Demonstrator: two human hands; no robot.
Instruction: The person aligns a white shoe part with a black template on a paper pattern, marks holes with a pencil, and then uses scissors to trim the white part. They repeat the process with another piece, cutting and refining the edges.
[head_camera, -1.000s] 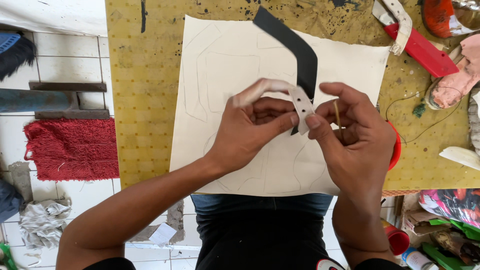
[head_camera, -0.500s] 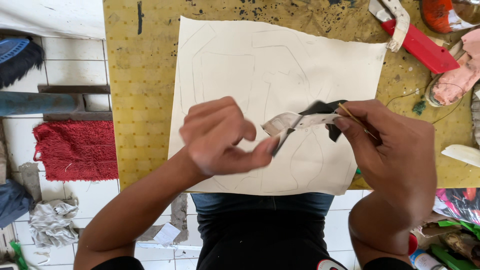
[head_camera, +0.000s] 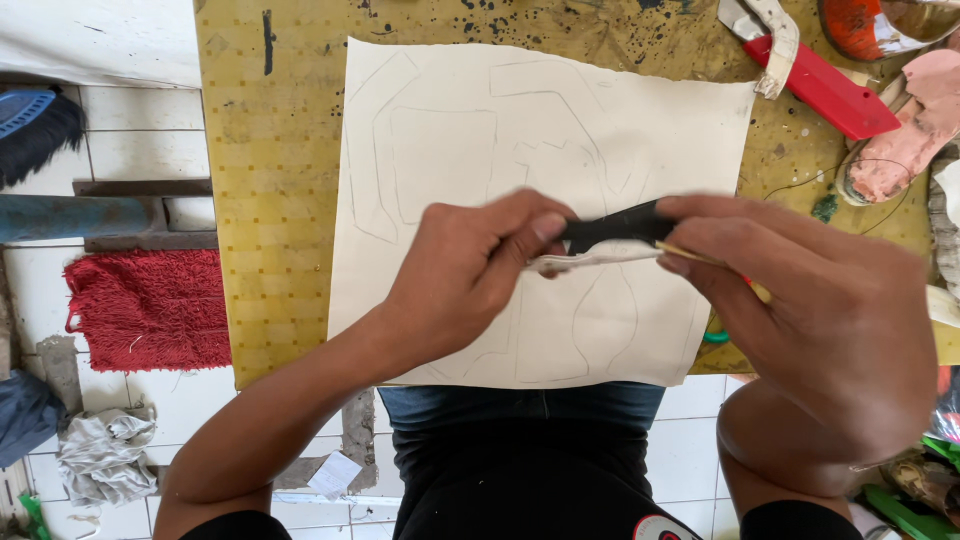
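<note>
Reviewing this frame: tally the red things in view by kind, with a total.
Red shaggy mat on the floor: 1
Red flat tool on the yellow table: 1
Red-orange bowl-like thing at the top edge: 1
Total: 3

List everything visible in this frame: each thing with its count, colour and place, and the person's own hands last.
black strip: 1, black, pinched between both hands
pale strip: 1, off-white, under the black strip, held with it
thin stick: 1, yellowish, in the right hand
sheet with pencil outlines: 1, cream, on the table
table: 1, yellow, paint-spattered
red tool: 1, red, table's upper right
red mat: 1, floor at left
grey rag: 1, floor, lower left
left hand: 1, gripping the strips
right hand: 1, gripping strips and stick
</note>
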